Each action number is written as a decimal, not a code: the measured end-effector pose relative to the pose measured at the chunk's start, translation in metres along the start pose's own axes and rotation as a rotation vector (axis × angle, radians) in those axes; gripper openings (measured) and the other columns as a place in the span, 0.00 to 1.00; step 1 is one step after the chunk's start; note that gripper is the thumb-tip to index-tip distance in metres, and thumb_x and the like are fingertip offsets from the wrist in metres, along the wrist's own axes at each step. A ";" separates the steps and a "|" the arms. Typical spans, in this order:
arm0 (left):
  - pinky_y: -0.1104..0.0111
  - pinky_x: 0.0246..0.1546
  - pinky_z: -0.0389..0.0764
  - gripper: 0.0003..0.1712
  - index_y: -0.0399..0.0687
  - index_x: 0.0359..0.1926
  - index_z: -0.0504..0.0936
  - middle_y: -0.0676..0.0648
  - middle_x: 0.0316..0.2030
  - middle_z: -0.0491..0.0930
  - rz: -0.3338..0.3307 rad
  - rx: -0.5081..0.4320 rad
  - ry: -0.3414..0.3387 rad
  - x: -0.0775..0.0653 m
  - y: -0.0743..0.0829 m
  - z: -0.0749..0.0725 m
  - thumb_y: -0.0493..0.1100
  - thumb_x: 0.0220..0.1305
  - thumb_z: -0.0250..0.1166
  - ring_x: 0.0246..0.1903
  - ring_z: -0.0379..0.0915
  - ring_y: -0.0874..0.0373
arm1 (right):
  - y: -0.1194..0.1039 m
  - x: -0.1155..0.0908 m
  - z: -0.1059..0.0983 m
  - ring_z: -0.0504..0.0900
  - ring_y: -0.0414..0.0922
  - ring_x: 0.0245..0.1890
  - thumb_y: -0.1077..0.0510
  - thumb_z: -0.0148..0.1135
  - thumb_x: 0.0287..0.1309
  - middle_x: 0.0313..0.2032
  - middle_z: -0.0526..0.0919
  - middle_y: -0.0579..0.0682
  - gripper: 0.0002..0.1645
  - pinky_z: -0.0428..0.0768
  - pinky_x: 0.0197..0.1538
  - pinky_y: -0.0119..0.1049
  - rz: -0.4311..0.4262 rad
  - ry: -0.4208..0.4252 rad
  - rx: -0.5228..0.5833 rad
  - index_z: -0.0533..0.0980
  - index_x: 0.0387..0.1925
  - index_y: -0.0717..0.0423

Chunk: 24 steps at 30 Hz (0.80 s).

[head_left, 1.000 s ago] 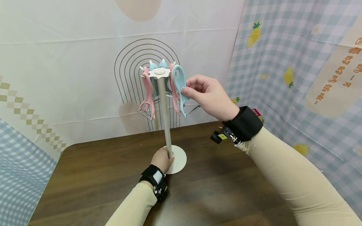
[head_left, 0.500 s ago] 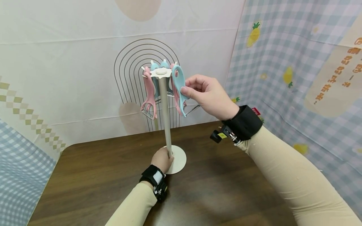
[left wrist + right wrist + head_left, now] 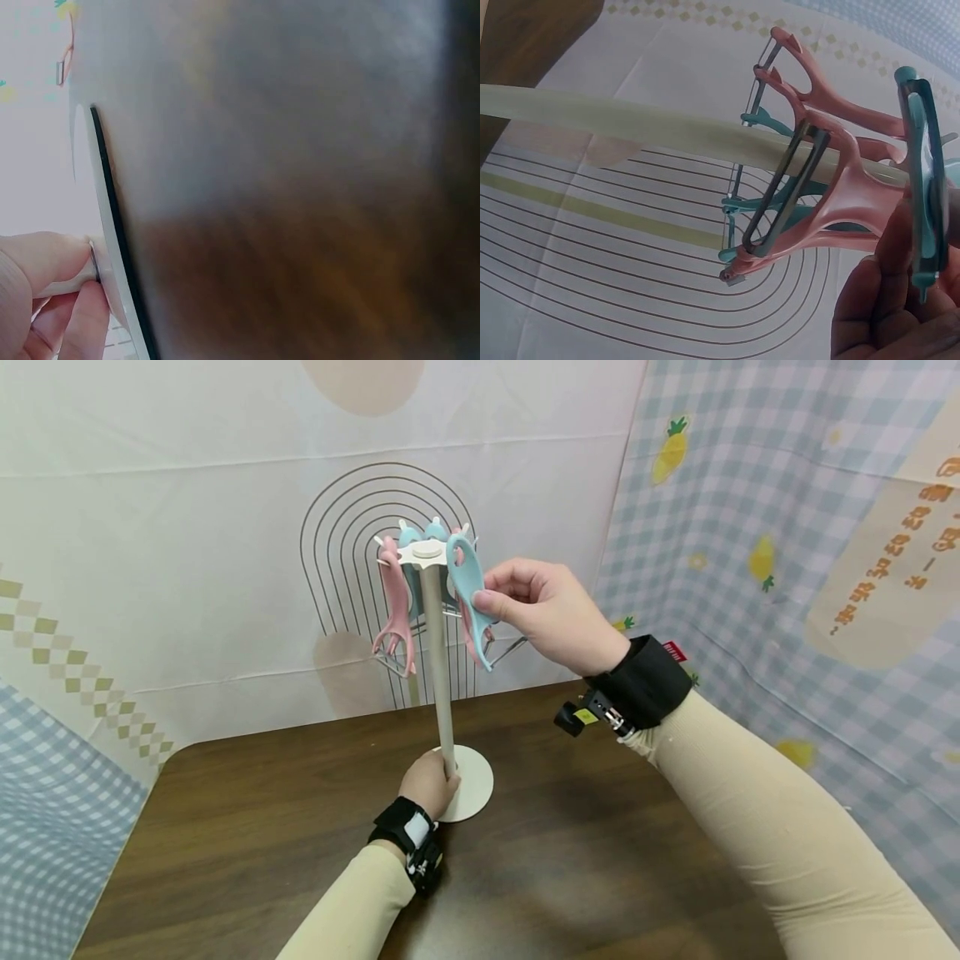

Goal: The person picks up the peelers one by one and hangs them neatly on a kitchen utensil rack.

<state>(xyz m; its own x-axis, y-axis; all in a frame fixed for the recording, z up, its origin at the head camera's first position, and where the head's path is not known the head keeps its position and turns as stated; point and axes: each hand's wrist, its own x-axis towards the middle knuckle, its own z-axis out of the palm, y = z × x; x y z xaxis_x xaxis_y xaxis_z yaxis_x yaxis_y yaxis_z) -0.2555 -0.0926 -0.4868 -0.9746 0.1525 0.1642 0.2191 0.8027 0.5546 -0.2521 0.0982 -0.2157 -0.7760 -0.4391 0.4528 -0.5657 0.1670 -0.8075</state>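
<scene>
In the head view a white stand [image 3: 438,668] with a hooked top [image 3: 426,552] rises from a round base [image 3: 478,781]. My left hand [image 3: 427,783] grips its pole low down, just above the base. My right hand [image 3: 551,614] pinches a light blue peeler [image 3: 467,575] between thumb and fingers, upright, its looped handle end overlapping the right rim of the hooked top. The right wrist view shows this peeler's blade [image 3: 930,180] edge-on near my fingertips. A pink peeler [image 3: 396,602] hangs at the left; behind hang two blue peelers [image 3: 434,531] and another pink one, partly hidden.
The stand is on a dark brown wooden table [image 3: 262,827]. A pale cloth [image 3: 187,568] with printed arches hangs close behind it. To the right hangs a blue checked cloth [image 3: 712,527] with printed pineapples.
My right hand has shifted slightly left with the blue peeler, bringing its looped end closer to the stand's top. That top swayed slightly right earlier. My left hand keeps its grip.
</scene>
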 end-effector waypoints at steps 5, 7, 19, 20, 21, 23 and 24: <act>0.56 0.39 0.79 0.08 0.38 0.39 0.82 0.41 0.35 0.81 0.000 0.000 0.001 -0.001 0.000 0.000 0.37 0.59 0.67 0.37 0.80 0.47 | 0.003 0.000 0.001 0.79 0.49 0.34 0.56 0.63 0.63 0.34 0.83 0.55 0.10 0.77 0.41 0.37 0.031 -0.015 -0.018 0.79 0.42 0.59; 0.56 0.39 0.79 0.08 0.38 0.39 0.82 0.41 0.35 0.81 0.000 0.001 -0.001 -0.001 0.001 0.000 0.37 0.59 0.67 0.37 0.80 0.47 | 0.005 -0.001 0.001 0.79 0.49 0.34 0.56 0.63 0.63 0.34 0.83 0.54 0.10 0.78 0.41 0.38 0.036 -0.026 -0.031 0.79 0.41 0.58; 0.56 0.39 0.79 0.07 0.38 0.38 0.82 0.41 0.34 0.81 -0.008 0.004 -0.005 -0.001 0.000 0.001 0.37 0.60 0.66 0.36 0.80 0.48 | 0.009 -0.002 0.000 0.74 0.51 0.30 0.53 0.64 0.62 0.32 0.81 0.53 0.08 0.72 0.35 0.36 0.024 -0.100 -0.154 0.79 0.36 0.54; 0.56 0.39 0.79 0.07 0.38 0.38 0.82 0.41 0.35 0.81 -0.008 0.002 -0.005 -0.001 0.000 0.001 0.37 0.60 0.66 0.36 0.80 0.48 | 0.009 -0.002 -0.001 0.73 0.51 0.30 0.53 0.64 0.62 0.32 0.81 0.53 0.08 0.72 0.35 0.36 0.024 -0.099 -0.162 0.79 0.36 0.54; 0.56 0.39 0.79 0.07 0.38 0.38 0.82 0.41 0.35 0.81 -0.008 0.001 -0.004 -0.001 0.000 0.001 0.37 0.60 0.67 0.36 0.80 0.48 | 0.010 -0.003 -0.002 0.74 0.51 0.30 0.52 0.64 0.62 0.32 0.81 0.53 0.08 0.72 0.35 0.36 0.023 -0.096 -0.171 0.80 0.37 0.53; 0.56 0.40 0.79 0.08 0.37 0.39 0.82 0.41 0.35 0.81 -0.006 -0.004 -0.001 0.000 0.001 0.001 0.37 0.59 0.67 0.37 0.80 0.48 | 0.012 -0.003 -0.005 0.74 0.50 0.31 0.51 0.64 0.62 0.32 0.82 0.53 0.09 0.72 0.35 0.36 0.024 -0.086 -0.186 0.80 0.38 0.52; 0.55 0.40 0.79 0.08 0.37 0.39 0.82 0.41 0.36 0.81 -0.006 -0.005 0.000 0.000 0.001 0.001 0.37 0.59 0.67 0.37 0.80 0.47 | 0.014 -0.003 -0.008 0.74 0.49 0.31 0.51 0.64 0.62 0.32 0.82 0.52 0.09 0.73 0.36 0.37 0.026 -0.078 -0.194 0.81 0.38 0.52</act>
<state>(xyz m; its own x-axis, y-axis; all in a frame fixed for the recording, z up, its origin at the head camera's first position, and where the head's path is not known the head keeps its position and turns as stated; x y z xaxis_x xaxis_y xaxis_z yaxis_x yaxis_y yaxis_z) -0.2553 -0.0917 -0.4870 -0.9758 0.1480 0.1607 0.2136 0.8009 0.5595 -0.2600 0.1083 -0.2252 -0.7714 -0.4982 0.3959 -0.5946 0.3426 -0.7274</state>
